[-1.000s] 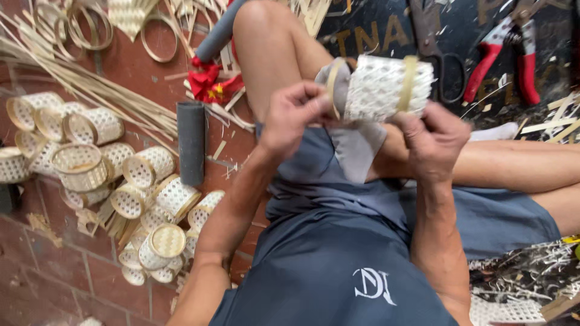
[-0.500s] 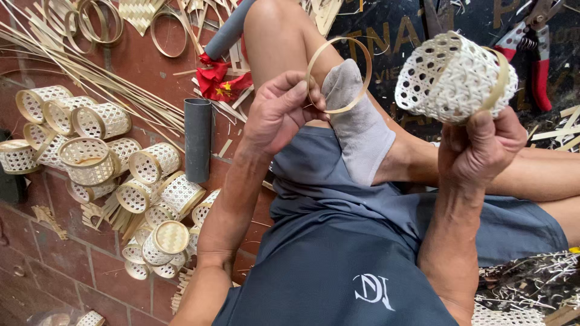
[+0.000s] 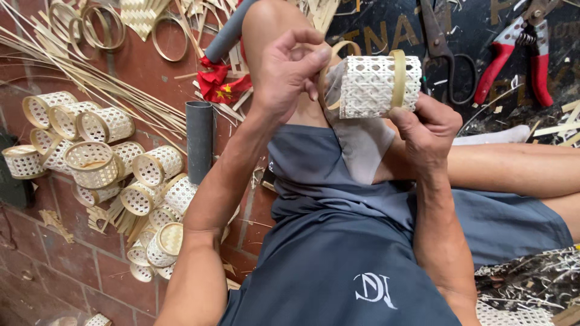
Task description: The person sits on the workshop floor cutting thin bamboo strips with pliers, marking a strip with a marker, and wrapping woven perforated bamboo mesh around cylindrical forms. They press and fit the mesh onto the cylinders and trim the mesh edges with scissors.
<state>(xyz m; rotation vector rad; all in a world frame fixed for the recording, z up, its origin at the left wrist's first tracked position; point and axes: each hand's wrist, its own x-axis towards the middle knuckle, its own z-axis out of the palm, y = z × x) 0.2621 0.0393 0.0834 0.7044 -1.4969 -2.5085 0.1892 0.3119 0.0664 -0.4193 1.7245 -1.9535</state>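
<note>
- We sit on the brick floor (image 3: 54,265), legs out, and work over our lap at the top middle of the view.
- A heap of finished woven cups (image 3: 103,163) lies on the floor toward its left edge; loose rings (image 3: 99,27) sit near its top left corner.
- A grey tube (image 3: 199,140) stands upright between that heap and our left arm.
- Pliers (image 3: 513,57) and scissors (image 3: 444,51) lie on a dark mat at the top right, untouched.
- Our right hand (image 3: 426,130) grips the basket (image 3: 377,87) from below, on its side, thumb pressed to a rim band (image 3: 399,78) already round its right end.
- Our left hand (image 3: 287,75) pinches a ring (image 3: 338,54) at the basket's open left end, fingers closed narrowly on it.
- We judge the step to be fitting that ring onto the left rim; it seems to touch the edge, not yet seated.
- The next move likely calls for squaring the ring with the rim and easing it on evenly while the right hand keeps the basket from turning or crushing.
</note>
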